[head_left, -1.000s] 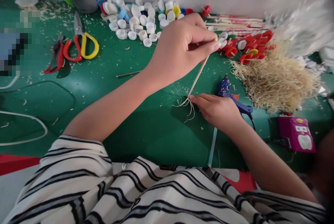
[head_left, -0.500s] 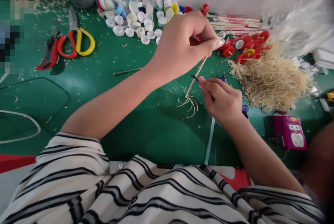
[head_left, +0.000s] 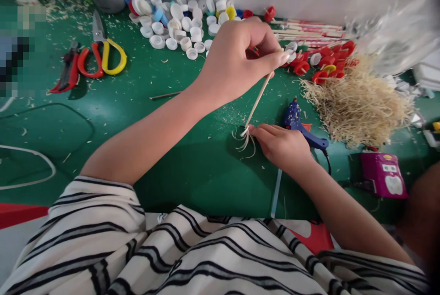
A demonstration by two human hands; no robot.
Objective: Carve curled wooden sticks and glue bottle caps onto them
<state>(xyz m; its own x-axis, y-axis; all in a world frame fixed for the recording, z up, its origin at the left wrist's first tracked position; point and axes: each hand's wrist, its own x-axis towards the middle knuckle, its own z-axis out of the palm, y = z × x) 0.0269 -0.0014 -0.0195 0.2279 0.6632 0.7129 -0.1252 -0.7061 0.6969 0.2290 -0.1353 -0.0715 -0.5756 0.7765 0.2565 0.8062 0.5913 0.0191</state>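
Observation:
My left hand (head_left: 240, 58) is closed in a pinch on the upper part of a thin wooden stick (head_left: 258, 98), which slants down over the green table. Curled shavings (head_left: 246, 143) fan out from its lower end. Right beside that end, my right hand (head_left: 283, 147) is closed on a small dark blade. Most of the blade is hidden now by the fingers and the curls. Just beyond the right hand lies a blue glue gun (head_left: 293, 114) with a black cord.
Scissors (head_left: 99, 52) and red-handled cutters (head_left: 68, 69) lie at left. White bottle caps (head_left: 177, 22) line the back. Red caps on sticks (head_left: 330, 58) and a heap of shavings (head_left: 364, 102) are at right. Nearer stands a purple box (head_left: 384, 175). Someone's arm shows at the right edge.
My right hand has slid down and left along the stick to its curled end, uncovering the glue gun. The left hand keeps its pinch almost in place.

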